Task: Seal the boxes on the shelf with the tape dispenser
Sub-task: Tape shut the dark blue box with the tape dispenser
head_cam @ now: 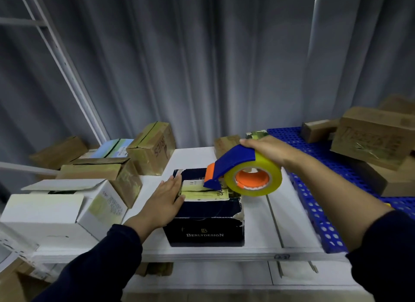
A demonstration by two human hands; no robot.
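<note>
Sleeves, nearest me: my left sleeve [101, 263] and right sleeve [386, 252], both dark, fill the bottom corners.
Far left: a white box [45, 211] with a raised flap stands at the shelf's left end. Brown cartons [150, 149] stand behind it, and at least one top there is not lying flat.
Left hand: my left hand [165, 198] lies flat on the left part of the dark box's top, fingers straight and together, pressing down and holding nothing.
Task box: the dark box [204, 232], lettered "BENLYDESIGN", sits on the white shelf [258, 223] near its front edge. Yellowish strips and a label cross its top.
Tool: the blue-and-orange tape dispenser [242, 175] has its nose touching the box top at those strips, and its yellow roll hangs past the box's right edge.
Right hand: my right hand [267, 149] is curled over the dispenser's top, gripping it.
Far right: a blue perforated panel [314, 200] carries stacked cartons [370, 135].
Step in hand: I judge I am laying tape across this box's top seam.
Next move: it calls for a firm, even pull of the dispenser along the seam while my flat hand pins the top, then a tilt onto the blade to cut.
</note>
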